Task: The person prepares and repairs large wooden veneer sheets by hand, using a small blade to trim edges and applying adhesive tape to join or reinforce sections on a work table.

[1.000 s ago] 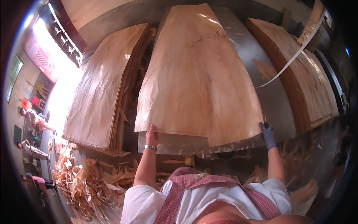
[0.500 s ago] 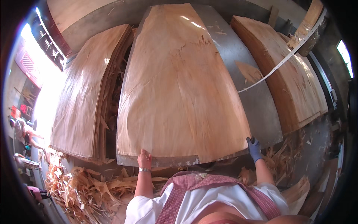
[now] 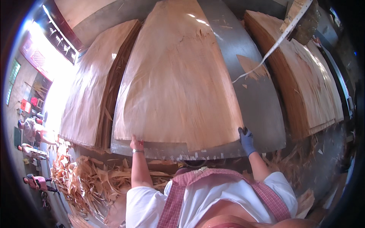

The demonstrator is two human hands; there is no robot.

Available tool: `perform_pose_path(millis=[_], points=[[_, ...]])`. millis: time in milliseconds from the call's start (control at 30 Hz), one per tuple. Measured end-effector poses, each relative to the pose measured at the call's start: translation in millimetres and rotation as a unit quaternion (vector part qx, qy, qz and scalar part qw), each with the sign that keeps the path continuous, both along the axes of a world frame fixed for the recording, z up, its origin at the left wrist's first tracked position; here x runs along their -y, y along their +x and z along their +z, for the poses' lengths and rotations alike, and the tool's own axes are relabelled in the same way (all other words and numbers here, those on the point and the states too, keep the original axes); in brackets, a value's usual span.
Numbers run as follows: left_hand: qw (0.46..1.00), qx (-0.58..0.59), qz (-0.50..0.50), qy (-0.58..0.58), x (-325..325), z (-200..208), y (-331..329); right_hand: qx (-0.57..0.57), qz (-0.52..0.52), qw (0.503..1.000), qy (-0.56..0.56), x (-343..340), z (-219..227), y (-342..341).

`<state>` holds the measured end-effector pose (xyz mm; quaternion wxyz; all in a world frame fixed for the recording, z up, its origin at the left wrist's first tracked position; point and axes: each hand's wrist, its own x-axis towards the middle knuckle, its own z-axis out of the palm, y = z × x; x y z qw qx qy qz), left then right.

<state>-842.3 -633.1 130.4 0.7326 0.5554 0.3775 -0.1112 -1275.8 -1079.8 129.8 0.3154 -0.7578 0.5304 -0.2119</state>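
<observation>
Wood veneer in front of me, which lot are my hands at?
The middle veneer, on the grey metal surface: your left hand and gloved right hand are at its near edge. The left stack and right stack lie apart from both hands.

The wood sheet (image 3: 175, 87) lies lower and flatter on the metal surface (image 3: 262, 114) than one second ago, when a ridge ran lengthwise down its middle. Its near left corner, which then jutted past the surface's edge, now sits just inside it. Since half a second ago the sheet has shifted away from the near edge, and both hands, left (image 3: 137, 144) and right (image 3: 247, 140), have gone with it. The bare margin there is wider. The hanging white strip (image 3: 279, 40) now crosses the loose wood scrap (image 3: 247, 64) in view.
</observation>
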Motion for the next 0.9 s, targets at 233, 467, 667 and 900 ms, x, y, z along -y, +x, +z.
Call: perform_pose_path(millis=[233, 467, 667, 900], points=[[1.000, 0.026, 0.003, 0.000, 19.6, -25.9, -5.5, -0.048, -0.022, 0.997, -0.056, 12.1, -39.9, -38.4], [0.993, -0.023, 0.004, 0.119, 17.6, -17.0, -3.2, -0.133, -0.055, 0.973, -0.181, -57.9, 13.4, -46.8], [0.990, 0.013, 0.008, 0.138, 9.8, -20.9, -11.8, -0.232, -0.029, 0.970, -0.069, -123.7, 28.3, -69.7], [0.994, 0.016, -0.038, 0.104, 16.0, -14.4, -28.7, -0.149, -0.044, 0.987, -0.035, -140.0, 17.1, -23.3]])
